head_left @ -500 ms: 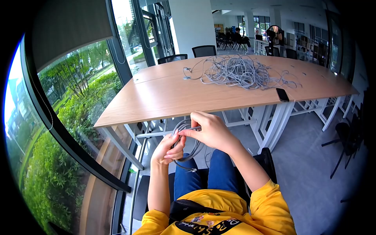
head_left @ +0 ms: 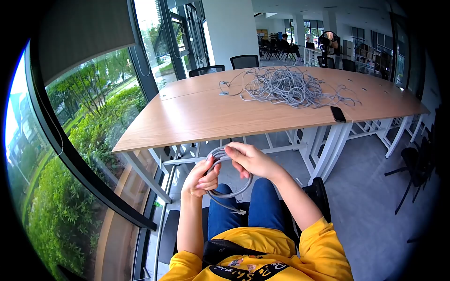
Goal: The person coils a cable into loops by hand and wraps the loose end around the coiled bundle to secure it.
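From where I stand, taking twelve as straight ahead of the seated person, a coil of grey cable (head_left: pixel 244 188) is held up over the lap, short of the near edge of the worktop (head_left: pixel 197 117). The left hand (head_left: pixel 202 179) is clamped on it at the ring's nine o'clock, thumb on top and fingers curled around. The right hand (head_left: pixel 249 160) touches the coil around one o'clock, fingers partly bent; I can't tell whether it is gripping. A loose end with a clear plug (head_left: pixel 241 212) hangs between five and six o'clock, above the legs in blue trousers (head_left: pixel 265 201).

A big tangle of grey cable (head_left: pixel 283 86) lies on the worktop at one o'clock from the coil, and a black phone (head_left: pixel 338 114) rests near the edge at two. Tall windows (head_left: pixel 93 117) fill ten o'clock, with greenery outside.
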Demonstrator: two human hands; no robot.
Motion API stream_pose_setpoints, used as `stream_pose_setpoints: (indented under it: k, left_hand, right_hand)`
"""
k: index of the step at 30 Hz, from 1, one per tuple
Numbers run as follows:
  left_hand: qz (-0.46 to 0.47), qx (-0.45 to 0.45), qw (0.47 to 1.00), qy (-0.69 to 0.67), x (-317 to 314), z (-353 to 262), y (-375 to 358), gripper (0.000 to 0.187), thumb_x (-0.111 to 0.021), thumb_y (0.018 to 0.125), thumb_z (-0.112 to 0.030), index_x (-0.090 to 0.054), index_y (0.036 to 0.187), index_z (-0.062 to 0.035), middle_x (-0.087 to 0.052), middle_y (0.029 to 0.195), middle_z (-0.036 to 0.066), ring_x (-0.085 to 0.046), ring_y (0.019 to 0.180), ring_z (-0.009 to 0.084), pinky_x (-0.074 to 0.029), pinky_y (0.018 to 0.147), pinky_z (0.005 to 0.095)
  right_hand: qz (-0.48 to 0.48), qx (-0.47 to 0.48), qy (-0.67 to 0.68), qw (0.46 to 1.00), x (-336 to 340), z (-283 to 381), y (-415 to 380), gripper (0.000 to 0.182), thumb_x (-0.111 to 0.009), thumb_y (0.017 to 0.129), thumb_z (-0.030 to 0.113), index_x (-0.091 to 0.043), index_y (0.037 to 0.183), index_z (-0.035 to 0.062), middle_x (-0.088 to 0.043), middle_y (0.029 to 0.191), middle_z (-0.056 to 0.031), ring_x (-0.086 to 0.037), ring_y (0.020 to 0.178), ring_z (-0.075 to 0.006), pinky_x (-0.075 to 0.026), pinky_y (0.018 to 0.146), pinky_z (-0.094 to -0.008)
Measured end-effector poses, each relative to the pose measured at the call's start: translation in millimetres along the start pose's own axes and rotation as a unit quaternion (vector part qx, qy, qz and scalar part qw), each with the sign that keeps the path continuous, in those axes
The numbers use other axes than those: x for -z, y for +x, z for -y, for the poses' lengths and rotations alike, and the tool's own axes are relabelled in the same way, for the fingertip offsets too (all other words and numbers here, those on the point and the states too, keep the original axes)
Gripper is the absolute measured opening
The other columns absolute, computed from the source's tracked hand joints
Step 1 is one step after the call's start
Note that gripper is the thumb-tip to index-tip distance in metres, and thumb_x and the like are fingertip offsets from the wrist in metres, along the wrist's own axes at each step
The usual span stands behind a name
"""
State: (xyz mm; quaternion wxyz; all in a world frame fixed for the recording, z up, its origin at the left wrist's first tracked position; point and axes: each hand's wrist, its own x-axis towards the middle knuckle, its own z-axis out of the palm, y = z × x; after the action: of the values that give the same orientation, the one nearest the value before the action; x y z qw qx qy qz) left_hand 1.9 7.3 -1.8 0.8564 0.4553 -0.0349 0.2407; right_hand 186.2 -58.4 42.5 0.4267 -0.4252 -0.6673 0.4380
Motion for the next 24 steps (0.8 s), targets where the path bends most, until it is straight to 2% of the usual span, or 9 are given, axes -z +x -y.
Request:
stream_pose_setpoints:
  k: [2, 4, 5, 6, 8, 15, 17, 20, 24]
  left_hand:
    - [-0.035, -0.008, 0.999, 0.038, -6, -2, 1, 0.036, -0.033, 0.093, -0.033, -0.047, 0.087, -0.0008, -0.027, 0.038, -0.007, -0.020, 0.026, 0.0012, -0.015, 0.028, 0.0162]
    - [-0.119, -0.049, 0.991, 0.036, -13, -3, 5, 0.032, -0.035, 0.092, -0.033, -0.048, 0.089, -0.0034, -0.028, 0.039, -0.007, -0.021, 0.027, 0.0013, -0.015, 0.028, 0.0161]
    - [-0.130, -0.048, 0.990, 0.040, -19, -4, 5, 0.029, -0.037, 0.092, -0.032, -0.048, 0.091, -0.0053, -0.031, 0.041, -0.006, -0.021, 0.027, 0.0017, -0.015, 0.028, 0.0163]
    - [-0.130, -0.049, 0.990, 0.041, -20, -5, 6, 0.029, -0.037, 0.092, -0.032, -0.048, 0.091, -0.0053, -0.031, 0.041, -0.006, -0.021, 0.027, 0.0017, -0.015, 0.028, 0.0163]
    - [-0.154, -0.060, 0.986, 0.031, -21, -4, 7, 0.025, -0.039, 0.092, -0.029, -0.048, 0.094, -0.0051, -0.034, 0.043, -0.005, -0.021, 0.028, 0.0020, -0.016, 0.029, 0.0161]
    - [-0.178, -0.088, 0.972, 0.127, -31, -5, 8, 0.019, -0.042, 0.090, -0.022, -0.047, 0.094, -0.0043, -0.036, 0.051, -0.004, -0.023, 0.035, 0.0010, -0.017, 0.032, 0.0155]
    - [-0.168, -0.095, 0.971, 0.141, -32, -5, 9, 0.016, -0.046, 0.089, -0.019, -0.047, 0.095, -0.0039, -0.036, 0.053, -0.004, -0.023, 0.037, 0.0007, -0.016, 0.033, 0.0152]
    - [-0.188, -0.109, 0.962, 0.164, -33, -5, 10, 0.014, -0.047, 0.088, -0.016, -0.047, 0.095, -0.0044, -0.035, 0.054, -0.004, -0.022, 0.037, 0.0006, -0.016, 0.033, 0.0151]
    - [-0.198, -0.146, 0.961, 0.128, -34, -6, 9, 0.012, -0.045, 0.089, -0.017, -0.046, 0.091, -0.0057, -0.033, 0.054, -0.004, -0.021, 0.035, 0.0004, -0.015, 0.031, 0.0151]
  right_hand:
    - [-0.021, 0.024, -0.021, 0.999, -8, -1, -1, 0.041, -0.047, 0.087, 0.036, -0.046, 0.118, 0.0092, -0.059, 0.067, -0.0061, -0.057, 0.058, -0.0125, -0.046, 0.054, -0.0236]
    - [-0.175, 0.294, -0.214, 0.915, -18, -10, 3, 0.039, -0.050, 0.087, 0.024, -0.043, 0.122, 0.0074, -0.062, 0.089, -0.0116, -0.061, 0.077, -0.0179, -0.047, 0.066, -0.0269]
    - [-0.155, 0.262, -0.181, 0.935, -16, -8, 2, 0.037, -0.052, 0.086, 0.022, -0.046, 0.117, 0.0036, -0.060, 0.102, -0.0131, -0.059, 0.089, -0.0218, -0.046, 0.073, -0.0299]
    - [-0.156, 0.264, -0.181, 0.935, -14, -9, 2, 0.037, -0.052, 0.086, 0.022, -0.046, 0.117, 0.0036, -0.060, 0.102, -0.0131, -0.059, 0.089, -0.0218, -0.046, 0.073, -0.0299]
    - [-0.152, 0.260, -0.210, 0.930, -12, -11, 3, 0.035, -0.055, 0.083, 0.021, -0.049, 0.114, 0.0049, -0.060, 0.097, -0.0163, -0.060, 0.086, -0.0270, -0.047, 0.070, -0.0331]
    - [-0.145, 0.258, -0.246, 0.923, -6, -8, 1, 0.033, -0.057, 0.081, 0.027, -0.054, 0.102, 0.0015, -0.061, 0.087, -0.0185, -0.061, 0.079, -0.0285, -0.047, 0.063, -0.0321]
    - [-0.139, 0.165, -0.243, 0.946, -5, -6, 2, 0.036, -0.059, 0.080, 0.031, -0.055, 0.097, -0.0002, -0.061, 0.081, -0.0186, -0.062, 0.069, -0.0258, -0.047, 0.059, -0.0314]
    - [-0.164, 0.145, -0.220, 0.951, -7, -12, 6, 0.037, -0.062, 0.078, 0.031, -0.054, 0.093, -0.0014, -0.060, 0.074, -0.0162, -0.058, 0.057, -0.0198, -0.045, 0.053, -0.0305]
    - [-0.173, 0.224, -0.160, 0.946, -3, -19, 7, 0.035, -0.065, 0.076, 0.027, -0.055, 0.093, -0.0019, -0.059, 0.070, -0.0113, -0.053, 0.052, -0.0138, -0.043, 0.051, -0.0279]
